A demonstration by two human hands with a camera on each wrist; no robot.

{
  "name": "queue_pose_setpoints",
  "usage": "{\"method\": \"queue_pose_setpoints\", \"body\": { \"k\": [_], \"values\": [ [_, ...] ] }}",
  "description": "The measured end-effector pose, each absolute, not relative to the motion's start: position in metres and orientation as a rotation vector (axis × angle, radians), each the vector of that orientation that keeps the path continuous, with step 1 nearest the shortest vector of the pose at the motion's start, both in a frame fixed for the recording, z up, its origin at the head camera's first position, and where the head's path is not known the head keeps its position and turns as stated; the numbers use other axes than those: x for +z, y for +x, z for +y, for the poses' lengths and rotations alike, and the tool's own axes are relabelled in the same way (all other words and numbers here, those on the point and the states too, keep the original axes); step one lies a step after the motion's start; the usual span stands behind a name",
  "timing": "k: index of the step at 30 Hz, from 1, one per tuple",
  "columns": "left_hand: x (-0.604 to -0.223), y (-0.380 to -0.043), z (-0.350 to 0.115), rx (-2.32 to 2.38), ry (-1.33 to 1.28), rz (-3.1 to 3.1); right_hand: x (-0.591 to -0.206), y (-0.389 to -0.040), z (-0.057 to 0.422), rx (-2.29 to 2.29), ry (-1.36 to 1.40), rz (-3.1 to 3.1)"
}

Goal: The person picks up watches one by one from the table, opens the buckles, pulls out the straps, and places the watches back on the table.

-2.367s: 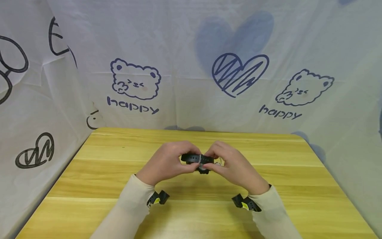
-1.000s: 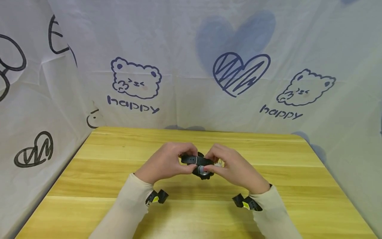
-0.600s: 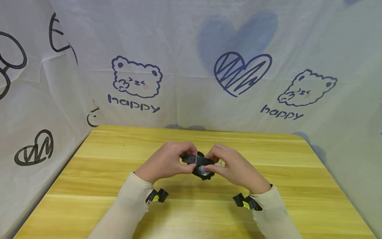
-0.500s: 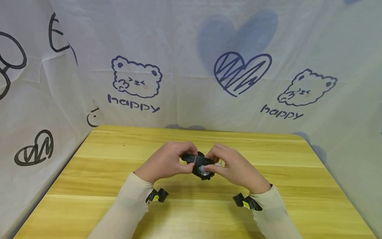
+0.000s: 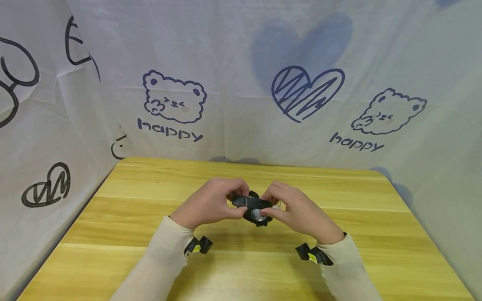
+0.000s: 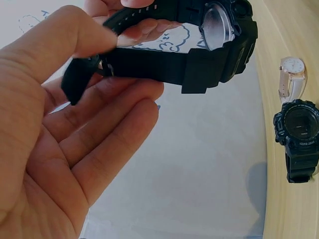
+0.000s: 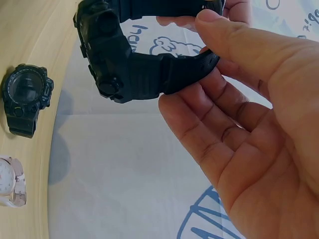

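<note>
A black wristwatch is held up between both hands, its strap closed into a loop. The silver back of its case faces into that loop. My left hand pinches the strap near the metal buckle, and the strap's black tip sticks out beyond the thumb. From the other side, my right hand grips the strap, its thumb pressing on it; the curled fingers lie partly behind the strap.
Two more watches lie on the wooden table beyond the hands: a black digital one and a pale one with a white dial. A printed white cloth hangs behind the table. Each wrist wears a black strap mount.
Since the oldest frame the watch has tilted, so more of its silver case back shows below the strap. Over the last half second both hands stay nearly still.
</note>
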State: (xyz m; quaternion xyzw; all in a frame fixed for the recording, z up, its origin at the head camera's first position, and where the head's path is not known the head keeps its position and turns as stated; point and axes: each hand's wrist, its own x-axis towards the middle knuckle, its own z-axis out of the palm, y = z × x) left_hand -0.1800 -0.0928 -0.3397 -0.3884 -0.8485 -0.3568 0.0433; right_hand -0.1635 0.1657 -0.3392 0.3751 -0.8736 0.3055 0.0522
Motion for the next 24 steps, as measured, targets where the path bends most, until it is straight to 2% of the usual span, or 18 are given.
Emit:
{"method": "queue_pose_setpoints", "body": {
  "k": [24],
  "values": [
    [-0.3344,-0.1781,-0.0913,-1.108,-1.111,-2.689,-0.3357,-0.1653,0.1725,0.936,1.160,-2.662]
  ]
}}
